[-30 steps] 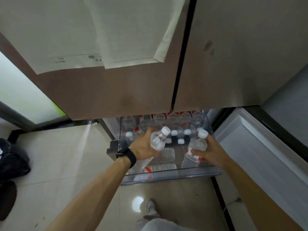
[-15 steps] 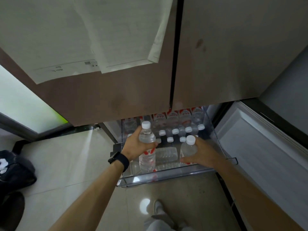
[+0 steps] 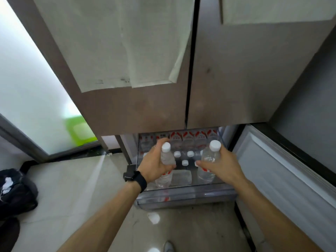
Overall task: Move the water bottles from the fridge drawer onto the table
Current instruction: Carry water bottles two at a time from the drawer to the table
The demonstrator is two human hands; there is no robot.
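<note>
The fridge drawer (image 3: 185,198) stands pulled out below the closed fridge doors, holding several clear water bottles with white caps and red labels (image 3: 183,142). My left hand (image 3: 154,165), with a black watch on the wrist, grips one water bottle (image 3: 166,156) upright above the drawer's left side. My right hand (image 3: 221,167) holds a second water bottle (image 3: 210,159) upright above the drawer's right side. One more bottle lies flat (image 3: 181,177) on the drawer floor between my hands. No table is in view.
Two closed fridge doors (image 3: 163,110) with paper sheets taped on rise above the drawer. An open white door or panel (image 3: 283,171) stands to the right. A black bag (image 3: 16,193) lies on the tiled floor at left. My shoe (image 3: 168,246) shows at the bottom.
Both hands have lifted their bottles higher out of the drawer. The left bottle went from tilted to upright. The camera has tilted up, showing more of the doors.
</note>
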